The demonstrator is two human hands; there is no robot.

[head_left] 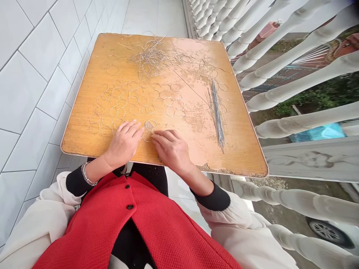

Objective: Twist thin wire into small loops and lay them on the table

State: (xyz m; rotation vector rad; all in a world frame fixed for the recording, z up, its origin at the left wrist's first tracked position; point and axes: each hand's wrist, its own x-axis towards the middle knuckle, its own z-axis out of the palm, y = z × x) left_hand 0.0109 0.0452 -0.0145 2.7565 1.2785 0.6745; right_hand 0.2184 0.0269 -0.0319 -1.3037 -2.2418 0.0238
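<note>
My left hand [125, 141] rests on the wooden table [75, 140] near its front edge, fingers bent and close together; what lies under them, if anything, is hidden. My right hand [174, 148] is closed, its fingertips pinching something too small to make out beside a thin wire ring [151, 122]. Another ring lies partly between the hands, just below the first. Several similar thin wire rings [134, 109] are spread over the table beyond my hands, some overlapping.
A tangled heap of thin wire [153, 56] sits at the table's far side. A bundle of straight wires [216, 116] lies at the right. White tiled wall [36, 89] stands on the left, a white balustrade [294, 123] on the right.
</note>
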